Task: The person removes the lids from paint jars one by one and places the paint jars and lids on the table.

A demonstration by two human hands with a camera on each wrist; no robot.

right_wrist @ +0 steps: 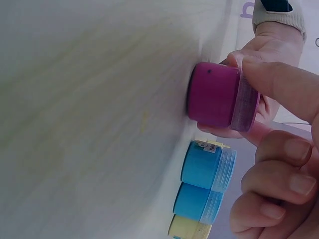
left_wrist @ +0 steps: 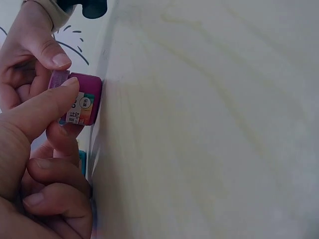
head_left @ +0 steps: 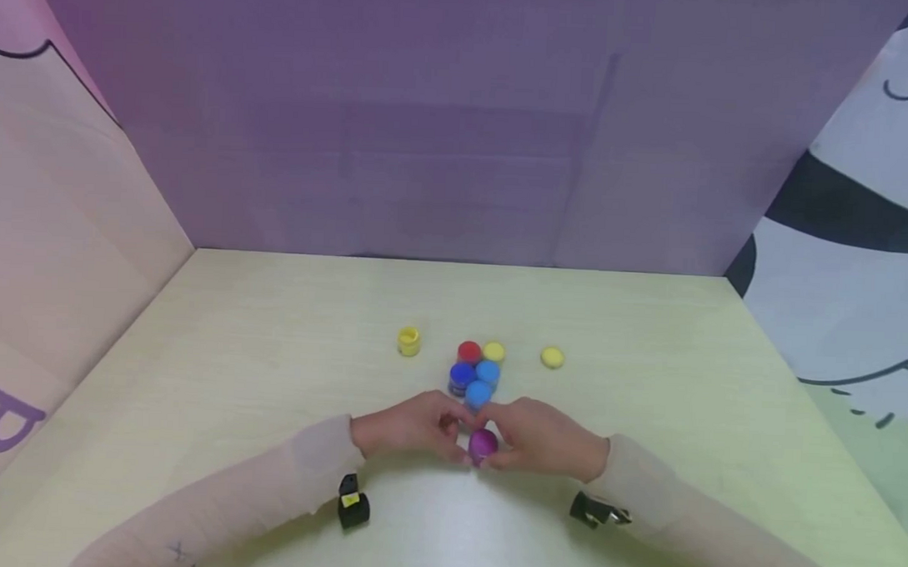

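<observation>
In the head view, both hands meet round a small magenta jar (head_left: 482, 445) near the middle of the table. The left hand (head_left: 428, 424) pinches it from the left. From the other side the right hand (head_left: 544, 439) grips it at the lid. A paper label (left_wrist: 79, 110) shows on the jar's side in the left wrist view, where the thumb (left_wrist: 69, 90) lies across the lid's edge. The ribbed lid (right_wrist: 244, 107) is on, and the jar stands upright close over the table. Curled fingers partly cover it.
Just beyond the hands, light blue jars (head_left: 478, 394), a dark blue jar (head_left: 461, 377), a red jar (head_left: 469, 352) and a yellow jar (head_left: 493, 351) stand grouped. An uncovered yellow jar (head_left: 408, 343) sits left of them, a yellow lid (head_left: 552, 357) to the right.
</observation>
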